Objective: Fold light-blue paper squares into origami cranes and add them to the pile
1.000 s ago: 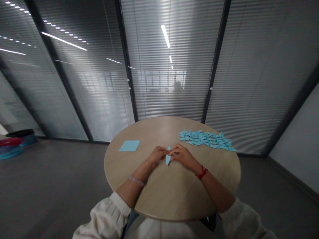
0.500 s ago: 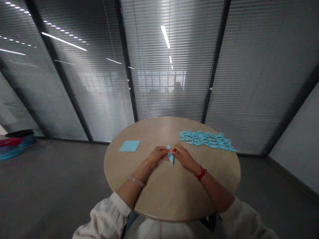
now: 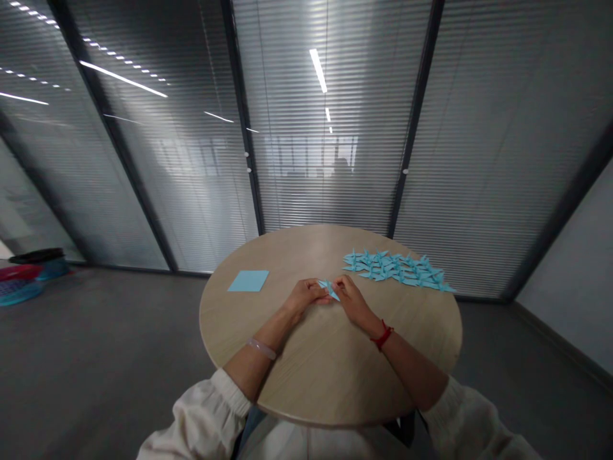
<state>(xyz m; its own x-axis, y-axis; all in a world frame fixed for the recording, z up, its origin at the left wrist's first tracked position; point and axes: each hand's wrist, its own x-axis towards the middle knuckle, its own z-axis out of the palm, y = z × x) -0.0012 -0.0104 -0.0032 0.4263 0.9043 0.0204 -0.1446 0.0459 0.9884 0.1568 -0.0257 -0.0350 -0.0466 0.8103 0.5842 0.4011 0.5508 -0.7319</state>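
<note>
A small folded piece of light blue paper is pinched between my two hands above the middle of a round wooden table. My left hand grips it from the left with fingers closed. From the right, my right hand has its fingers closed on the same paper. A pale bracelet is on my left wrist and a red cord on my right wrist.
A flat stack of blue square paper lies on the table to the left. Several finished blue paper cranes are spread at the right rear. Glass partitions with blinds stand behind. Coloured baskets sit on the floor far left.
The folded paper pointed down toward me a second ago; now it is turned up and sideways, shorter and held a little farther from me. Both hands shifted slightly forward.
</note>
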